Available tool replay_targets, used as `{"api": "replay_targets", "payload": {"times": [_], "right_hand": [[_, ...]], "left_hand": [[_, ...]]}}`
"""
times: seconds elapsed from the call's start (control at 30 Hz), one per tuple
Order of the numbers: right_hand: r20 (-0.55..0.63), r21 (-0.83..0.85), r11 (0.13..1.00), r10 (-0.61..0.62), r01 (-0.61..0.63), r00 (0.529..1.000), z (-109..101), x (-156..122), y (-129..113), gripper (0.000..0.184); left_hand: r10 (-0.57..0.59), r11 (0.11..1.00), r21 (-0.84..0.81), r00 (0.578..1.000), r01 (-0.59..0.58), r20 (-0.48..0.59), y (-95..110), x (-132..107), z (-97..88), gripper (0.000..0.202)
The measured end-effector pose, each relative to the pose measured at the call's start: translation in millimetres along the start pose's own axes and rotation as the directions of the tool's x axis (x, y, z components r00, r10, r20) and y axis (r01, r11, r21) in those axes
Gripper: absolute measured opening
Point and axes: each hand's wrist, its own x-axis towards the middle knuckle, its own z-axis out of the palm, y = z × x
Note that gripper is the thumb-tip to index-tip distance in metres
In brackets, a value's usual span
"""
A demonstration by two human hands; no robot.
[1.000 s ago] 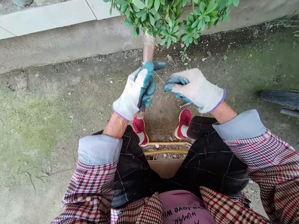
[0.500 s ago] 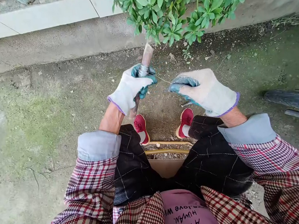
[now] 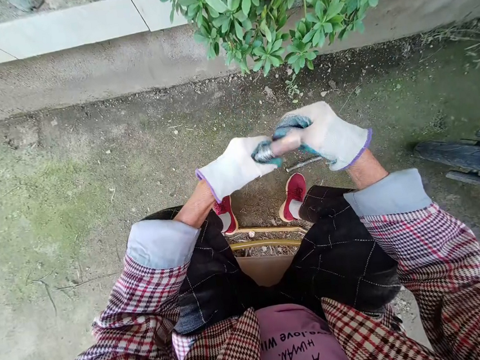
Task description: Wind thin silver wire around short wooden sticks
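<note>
My left hand, in a white glove with a blue-green coated palm, is closed around a short wooden stick. Thin silvery wire is wound in a tight band about the stick, right by my left fingers. The stick lies almost level, its blurred free end pointing right and passing in front of my right hand. That hand wears a matching glove, fingers closed in a pinch; the strand of wire between them is hidden by the stick and blur. On the ground below lies a thin metal rod.
A leafy green shrub overhangs the low concrete wall ahead. At the right, a dark wheel stands on the dirt. My red shoes are beneath my hands, with a yellow-barred seat between my legs.
The stick has swung from near upright to almost level, its free end now to the right. My left hand has moved right and down, close to my right hand. The wire strand no longer shows.
</note>
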Motion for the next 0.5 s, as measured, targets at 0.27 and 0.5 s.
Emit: {"api": "replay_targets", "payload": {"times": [0.27, 0.5], "right_hand": [[0.018, 0.011, 1.000, 0.002, -0.002, 1.000, 19, 3, -15, 0.030], [0.007, -0.024, 1.000, -0.002, 0.002, 1.000, 17, 0, -14, 0.026]], "left_hand": [[-0.314, 0.826, -0.536, 0.931, 0.172, -0.185, 15, -5, -16.9, 0.018], [-0.405, 0.753, -0.634, 0.885, 0.179, -0.231, 7, 5, -12.6, 0.020]]}}
